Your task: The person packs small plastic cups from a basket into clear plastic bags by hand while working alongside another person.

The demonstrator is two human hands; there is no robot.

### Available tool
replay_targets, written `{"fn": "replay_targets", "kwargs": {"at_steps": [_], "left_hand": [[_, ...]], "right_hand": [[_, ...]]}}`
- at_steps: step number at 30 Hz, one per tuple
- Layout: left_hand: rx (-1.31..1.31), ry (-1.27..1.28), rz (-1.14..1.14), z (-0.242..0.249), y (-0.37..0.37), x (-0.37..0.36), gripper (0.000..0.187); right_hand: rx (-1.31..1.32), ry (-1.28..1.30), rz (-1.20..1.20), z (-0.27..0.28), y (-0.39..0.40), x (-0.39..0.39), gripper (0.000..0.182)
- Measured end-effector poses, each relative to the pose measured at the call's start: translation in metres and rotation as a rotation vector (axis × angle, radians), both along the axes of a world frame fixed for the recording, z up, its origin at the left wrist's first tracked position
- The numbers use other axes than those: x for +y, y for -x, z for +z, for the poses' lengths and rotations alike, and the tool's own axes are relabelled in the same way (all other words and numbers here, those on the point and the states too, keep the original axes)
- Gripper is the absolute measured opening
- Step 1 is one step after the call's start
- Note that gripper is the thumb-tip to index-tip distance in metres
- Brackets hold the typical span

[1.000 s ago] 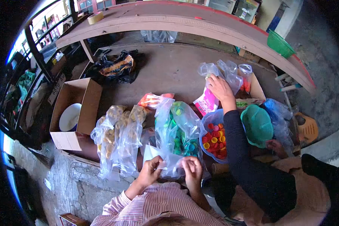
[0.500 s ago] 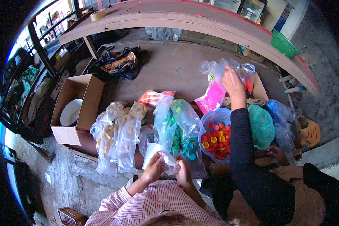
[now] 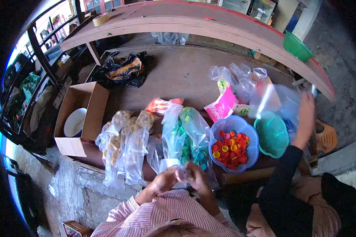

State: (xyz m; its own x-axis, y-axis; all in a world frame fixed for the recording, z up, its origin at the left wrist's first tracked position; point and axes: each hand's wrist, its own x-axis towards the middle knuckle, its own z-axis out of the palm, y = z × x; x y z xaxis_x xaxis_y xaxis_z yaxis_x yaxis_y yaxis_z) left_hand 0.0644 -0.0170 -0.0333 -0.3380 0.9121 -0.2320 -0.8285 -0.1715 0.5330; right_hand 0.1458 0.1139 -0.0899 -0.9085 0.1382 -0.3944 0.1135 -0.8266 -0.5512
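Low in front of my striped shirt, my left hand (image 3: pixel 166 180) and my right hand (image 3: pixel 197 177) are close together, fingers closed on a crumpled clear plastic bag (image 3: pixel 180 173). A white piece (image 3: pixel 170 162), perhaps paper, shows just beyond my fingers; what joins it to the plastic is hidden. Nearest my hands lies a clear bag of green bottle caps (image 3: pixel 184 136). To its left is a clear bag of tan and yellow caps (image 3: pixel 124 130). A blue basket (image 3: pixel 254 156) of red, orange and yellow caps (image 3: pixel 231 148) stands to the right.
Beside me a co-worker's hand (image 3: pixel 306 114) holds a blurred clear plastic bag (image 3: pixel 271 100) above a green basket (image 3: pixel 271 136). A cardboard box (image 3: pixel 73 148) with a white bowl (image 3: pixel 75 122) stands left. Behind are a black plastic bag (image 3: pixel 126 69) and a pink packet (image 3: pixel 224 103). A raised shelf (image 3: pixel 178 24) spans the back.
The co-worker's hand has swung right from the clear bags and pink packet, now carrying a clear plastic bag. My hands have shifted slightly; the white piece shows less.
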Motion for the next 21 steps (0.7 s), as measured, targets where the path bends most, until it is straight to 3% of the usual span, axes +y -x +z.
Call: {"fn": "replay_targets", "kwargs": {"at_steps": [2,3,4,5,6,8,9,10,12,13,14,15,18,19,20,21], "left_hand": [[-0.198,0.067,0.089,-0.009,0.003,-0.003,0.027],[-0.199,0.066,0.088,-0.016,0.005,-0.002,0.027],[-0.341,-0.214,-0.029,-0.023,0.008,-0.002,0.028],[-0.477,-0.494,-0.149,-0.026,0.011,-0.002,0.03],[-0.473,-0.494,-0.155,-0.019,0.012,-0.004,0.03],[-0.401,-0.055,-0.252,0.002,0.01,-0.008,0.031],[-0.21,0.23,-0.228,-0.008,0.007,-0.007,0.031],[-0.209,0.227,-0.228,-0.023,0.008,-0.008,0.031],[-0.452,-0.322,-0.29,-0.049,0.013,-0.014,0.029],[-0.581,-0.458,-0.298,-0.046,0.021,-0.014,0.025],[-0.518,-0.173,-0.103,-0.039,0.025,-0.02,0.024],[-0.511,-0.139,-0.018,-0.023,0.029,-0.022,0.026],[-0.56,-0.158,0.052,-0.008,0.032,-0.027,0.024],[-0.569,-0.222,-0.002,-0.009,0.034,-0.029,0.023],[-0.58,-0.284,-0.054,-0.011,0.035,-0.033,0.021],[-0.593,-0.166,-0.095,-0.02,0.038,-0.038,0.018]], "right_hand": [[-0.142,0.047,-0.24,0.034,0.009,-0.017,0.024],[-0.054,0.041,-0.124,0.018,0.009,-0.013,0.024],[-0.053,0.042,-0.126,0.015,0.007,-0.011,0.024],[0.114,0.218,-0.026,0.012,0.005,-0.009,0.024],[0.283,0.391,0.076,0.008,0.004,-0.006,0.024],[0.236,0.374,-0.024,0.001,0.001,-0.007,0.023],[0.207,0.421,-0.122,0.016,0.004,-0.011,0.024],[0.177,0.468,-0.222,0.026,0.006,-0.013,0.025],[0.2,0.479,-0.2,0.023,0.004,-0.012,0.022],[0.342,0.694,-0.066,0.011,0.005,-0.009,0.021],[0.486,0.905,0.075,-0.008,0.008,-0.007,0.022],[0.314,0.733,0.105,-0.06,0.01,-0.007,0.03],[0.127,0.698,0.089,-0.074,0.013,-0.019,0.035],[0.266,0.73,0.064,-0.047,0.008,-0.021,0.035],[0.265,0.733,0.066,-0.025,0.007,-0.021,0.035],[0.163,0.589,0.012,-0.006,0.008,-0.02,0.026]]}}
